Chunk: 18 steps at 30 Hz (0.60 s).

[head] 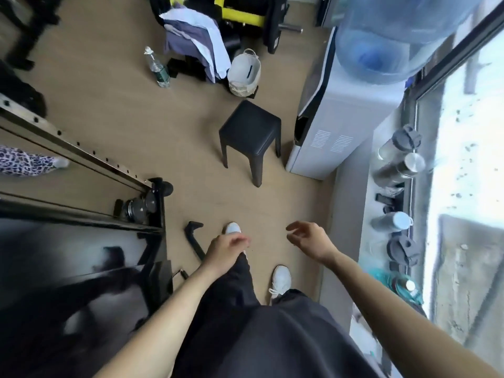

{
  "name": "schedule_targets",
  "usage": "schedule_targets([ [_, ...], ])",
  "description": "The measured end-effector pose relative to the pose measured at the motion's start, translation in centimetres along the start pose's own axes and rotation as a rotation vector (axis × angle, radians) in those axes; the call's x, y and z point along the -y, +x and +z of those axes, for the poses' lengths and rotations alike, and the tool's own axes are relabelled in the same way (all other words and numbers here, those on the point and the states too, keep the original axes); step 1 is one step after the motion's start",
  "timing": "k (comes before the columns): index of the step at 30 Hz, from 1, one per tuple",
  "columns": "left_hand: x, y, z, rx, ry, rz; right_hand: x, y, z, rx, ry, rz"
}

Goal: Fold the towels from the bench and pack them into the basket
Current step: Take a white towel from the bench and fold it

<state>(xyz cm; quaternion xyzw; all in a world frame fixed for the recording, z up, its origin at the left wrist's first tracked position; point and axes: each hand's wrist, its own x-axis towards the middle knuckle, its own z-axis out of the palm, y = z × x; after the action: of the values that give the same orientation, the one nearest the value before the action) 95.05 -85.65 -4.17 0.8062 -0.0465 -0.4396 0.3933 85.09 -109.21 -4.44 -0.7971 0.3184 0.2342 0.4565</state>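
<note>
The towels [196, 42] lie in a heap on the bench [240, 17] at the top of the frame, beside the white basket [244, 75]. None look folded yet. The left hand [226, 248] and right hand [311, 238] are loosely open and hold nothing.

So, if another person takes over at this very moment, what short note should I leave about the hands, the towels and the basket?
Hands: the left hand and the right hand both hold nothing; their fingers are relaxed, out in front above the floor.
Towels: the white and grey-purple cloth towels hang unfolded over the black and yellow bench, far ahead.
Basket: the white woven basket stands on the floor just right of the towels.
Done: nothing visible yet.
Left: pass the black square stool, fold every towel, pack them into the basket.
</note>
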Motion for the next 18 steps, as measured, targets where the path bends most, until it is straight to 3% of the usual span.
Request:
schedule_targets([
  [4, -1.2, 5.3, -4.2, -0.005, -0.057, -0.011, 5.2, 6.1, -1.9, 0.04, -0.054, -0.012],
  [11, -4.9, 17.1, -17.8, -0.062, -0.068, 0.002, 17.7, 18.1, -4.2, 0.021, -0.081, 0.005],
  [18, -9.6, 27.6, -30.2, -0.079, -0.015, 0.019, 28.1, 29.6, -7.0, -0.037, 0.045, -0.034],
])
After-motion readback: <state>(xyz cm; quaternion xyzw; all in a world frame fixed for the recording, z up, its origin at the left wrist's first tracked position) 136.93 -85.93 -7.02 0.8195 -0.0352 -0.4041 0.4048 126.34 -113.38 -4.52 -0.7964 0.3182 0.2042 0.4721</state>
